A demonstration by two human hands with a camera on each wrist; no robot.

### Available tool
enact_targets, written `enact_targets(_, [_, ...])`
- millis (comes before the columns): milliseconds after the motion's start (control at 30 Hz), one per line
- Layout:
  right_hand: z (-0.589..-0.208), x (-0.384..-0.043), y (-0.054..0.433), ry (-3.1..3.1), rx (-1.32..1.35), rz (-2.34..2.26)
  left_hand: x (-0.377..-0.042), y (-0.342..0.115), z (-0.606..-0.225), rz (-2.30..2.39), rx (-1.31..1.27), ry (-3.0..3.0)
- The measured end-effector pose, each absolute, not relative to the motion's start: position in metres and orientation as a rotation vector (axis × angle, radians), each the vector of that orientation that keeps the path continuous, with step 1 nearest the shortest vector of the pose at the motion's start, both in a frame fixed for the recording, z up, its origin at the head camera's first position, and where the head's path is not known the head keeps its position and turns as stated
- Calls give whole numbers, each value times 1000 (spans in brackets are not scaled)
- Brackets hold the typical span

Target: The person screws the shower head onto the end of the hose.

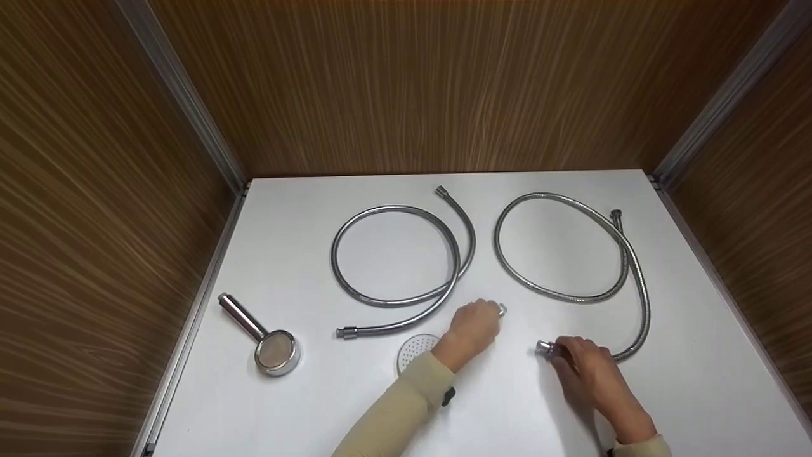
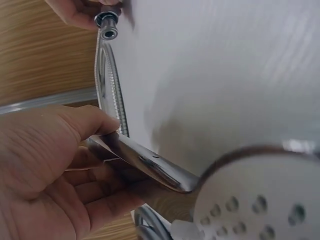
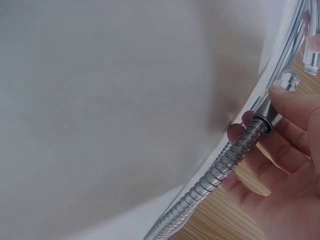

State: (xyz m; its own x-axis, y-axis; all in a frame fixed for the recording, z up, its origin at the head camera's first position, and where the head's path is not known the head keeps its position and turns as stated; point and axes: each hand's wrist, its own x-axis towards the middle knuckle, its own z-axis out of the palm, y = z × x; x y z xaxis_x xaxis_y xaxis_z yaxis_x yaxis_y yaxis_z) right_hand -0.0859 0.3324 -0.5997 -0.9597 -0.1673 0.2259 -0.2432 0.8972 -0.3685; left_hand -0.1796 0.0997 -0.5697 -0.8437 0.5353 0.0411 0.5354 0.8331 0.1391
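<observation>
My left hand (image 1: 474, 327) grips the chrome handle of a shower head (image 2: 155, 162). Its round perforated face (image 1: 417, 350) shows beside my wrist in the head view, partly covered by the sleeve. The threaded handle end sticks out past my fingers, toward the right hand. With thumb and fingers, my right hand (image 1: 593, 374) holds the metal end fitting (image 3: 272, 107) of a ribbed shower hose (image 1: 642, 298). The fitting's open end (image 2: 108, 31) points toward the left hand. A gap of white table separates the fitting from the handle end.
A second shower hose (image 1: 336, 254), smooth grey, lies looped at the table's middle. Another shower head (image 1: 277, 352) with a round face rests at the left. The white table (image 1: 317, 412) is bounded by wood-grain panels (image 1: 412, 89) at the back and sides.
</observation>
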Motion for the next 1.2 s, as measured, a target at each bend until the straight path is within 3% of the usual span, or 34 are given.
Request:
enact_targets(500, [-597,-95,340,-2678,424,731,-172,101,-561,-65,-1257,-2914])
enact_targets(1200, [-587,-100,340,-2717,388,694,-160,112,-560,-8,-1332,-2931])
